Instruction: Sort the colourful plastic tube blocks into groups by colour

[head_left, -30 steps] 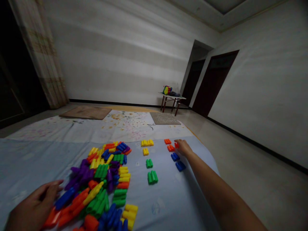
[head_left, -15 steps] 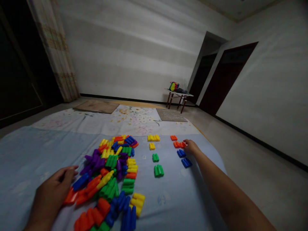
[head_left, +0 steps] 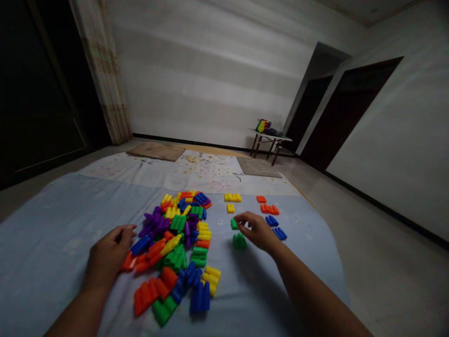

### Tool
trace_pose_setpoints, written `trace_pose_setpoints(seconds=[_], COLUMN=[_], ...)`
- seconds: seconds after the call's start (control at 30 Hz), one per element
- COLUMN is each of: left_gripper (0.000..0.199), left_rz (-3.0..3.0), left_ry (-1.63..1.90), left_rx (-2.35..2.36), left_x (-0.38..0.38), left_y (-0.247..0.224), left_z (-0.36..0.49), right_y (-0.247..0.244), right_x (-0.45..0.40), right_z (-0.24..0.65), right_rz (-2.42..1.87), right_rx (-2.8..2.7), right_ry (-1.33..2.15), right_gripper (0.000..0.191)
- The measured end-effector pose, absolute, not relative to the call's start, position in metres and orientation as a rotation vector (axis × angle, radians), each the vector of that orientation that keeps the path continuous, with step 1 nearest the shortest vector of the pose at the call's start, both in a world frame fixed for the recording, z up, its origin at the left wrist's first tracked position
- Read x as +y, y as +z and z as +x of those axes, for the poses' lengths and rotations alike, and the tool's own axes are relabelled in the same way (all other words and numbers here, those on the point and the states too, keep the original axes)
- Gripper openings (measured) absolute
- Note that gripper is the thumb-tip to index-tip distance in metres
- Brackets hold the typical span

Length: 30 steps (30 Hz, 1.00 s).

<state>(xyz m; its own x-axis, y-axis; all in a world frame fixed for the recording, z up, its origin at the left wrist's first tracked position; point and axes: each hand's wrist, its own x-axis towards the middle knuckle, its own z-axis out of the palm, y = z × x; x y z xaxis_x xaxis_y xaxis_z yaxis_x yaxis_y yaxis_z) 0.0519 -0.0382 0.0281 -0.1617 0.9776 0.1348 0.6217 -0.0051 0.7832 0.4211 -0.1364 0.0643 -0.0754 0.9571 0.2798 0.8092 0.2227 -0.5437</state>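
A pile of plastic toy blocks [head_left: 177,222] in red, yellow, green, blue and purple lies on the bed sheet. My left hand [head_left: 108,252] rests at the pile's left edge, loosely curved with nothing in it, close to a blue block [head_left: 141,245] and a red block [head_left: 128,262]. To the right of the pile, my right hand [head_left: 257,230] hovers with thumb and forefinger apart, holding nothing visible. Its fingertips overlap the edge of a green block [head_left: 234,224]; whether they touch is unclear. A second green block [head_left: 240,241] sits just below them.
Yellow blocks [head_left: 232,198] lie beyond the green ones. Red blocks [head_left: 270,209] and blue blocks [head_left: 279,233] form another column to the right. Two mats, one brown [head_left: 156,150] and one grey [head_left: 258,167], lie at the bed's far end. A small table [head_left: 270,135] stands behind.
My right hand has left the red blocks and come left and nearer, over by the green blocks. The view has shifted slightly; my left hand stays beside the pile.
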Motion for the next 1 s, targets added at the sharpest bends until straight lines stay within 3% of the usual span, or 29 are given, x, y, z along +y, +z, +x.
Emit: trace_pose_setpoints(seconds=[0.13, 0.33, 0.67, 0.77, 0.87, 1.0], left_gripper=[0.040, 0.039, 0.041, 0.042, 0.042, 0.043], left_rz=[1.620, 1.590, 1.642, 1.648, 1.658, 1.676], left_ry=[1.083, 1.112, 1.008, 1.009, 0.995, 0.962], left_rx=[1.761, 1.736, 1.809, 1.808, 1.804, 1.820], left_x=[-0.039, -0.037, -0.042, -0.040, -0.037, -0.034], left_y=[0.024, 0.020, 0.034, 0.032, 0.028, 0.024], left_z=[0.051, 0.051, 0.054, 0.052, 0.049, 0.047], right_y=[0.077, 0.071, 0.060, 0.062, 0.059, 0.060], right_x=[-0.168, -0.184, -0.186, -0.185, -0.182, -0.182], right_z=[0.365, 0.343, 0.344, 0.345, 0.345, 0.348], right_rz=[-1.556, -1.657, -1.787, -1.626, -1.465, -1.507], right_rx=[-2.188, -2.428, -2.270, -2.320, -2.397, -2.430], right_ry=[0.611, 0.619, 0.561, 0.594, 0.600, 0.663], right_gripper=[0.024, 0.053, 0.041, 0.047, 0.041, 0.041])
